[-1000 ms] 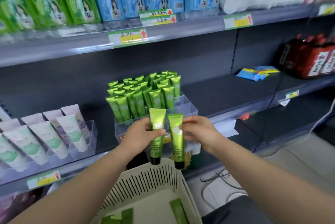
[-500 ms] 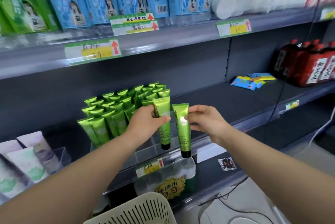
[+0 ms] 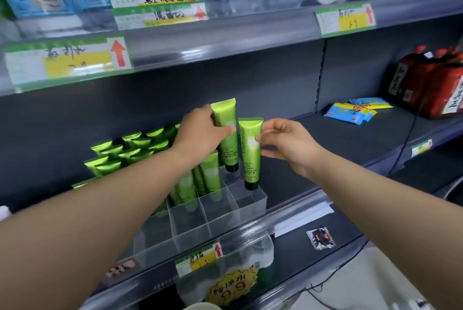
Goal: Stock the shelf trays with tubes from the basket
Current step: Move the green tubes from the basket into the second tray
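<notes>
You grip glossy, smooth green plastic tubes (image 3: 249, 159) just above the clear, smooth plastic tray (image 3: 253, 203), which stands on a matt dark grey shelf (image 3: 350, 139), with a paper price label (image 3: 198, 258) on the shiny edge strip (image 3: 295, 219) in front of the tray.

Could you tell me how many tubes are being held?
2. Left tube in the left hand, above the tray; right tube pinched by the right hand, lower, beside it.

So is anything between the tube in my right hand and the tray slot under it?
Nothing visible. The right-hand tube hangs cap down over the clear tray's empty right-end slots; the stocked tubes stand further left.
</notes>
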